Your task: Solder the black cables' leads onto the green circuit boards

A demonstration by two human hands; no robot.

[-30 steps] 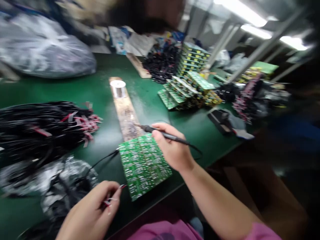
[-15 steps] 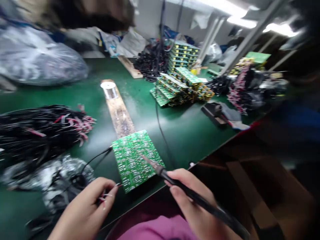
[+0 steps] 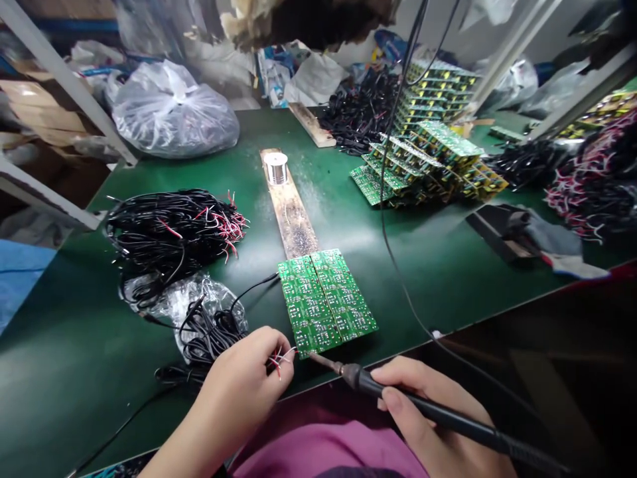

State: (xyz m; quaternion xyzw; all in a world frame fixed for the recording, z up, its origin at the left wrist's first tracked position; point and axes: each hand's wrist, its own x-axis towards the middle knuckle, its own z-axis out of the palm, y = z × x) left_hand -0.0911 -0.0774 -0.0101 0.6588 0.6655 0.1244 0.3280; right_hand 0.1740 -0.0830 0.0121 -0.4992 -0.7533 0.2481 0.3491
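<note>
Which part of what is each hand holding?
The left hand pinches thin red and white wires close to their ends. The right hand grips a soldering iron by its black handle, pen-style.

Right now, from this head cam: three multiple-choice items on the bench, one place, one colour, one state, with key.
1. Where does the solder spool sit?
A) In the plastic bag
B) On the wooden plank
C) On the board stack

2. What colours show on the wire ends in the left hand?
A) Red and white
B) Blue and yellow
C) Green only

3. Where is the soldering iron?
A) In a stand
B) Lying on the circuit boards
C) In the right hand

1: B, the spool stands on the plank.
2: A, red and white strands stick out past the fingers.
3: C, the fingers wrap its black shaft.
</note>
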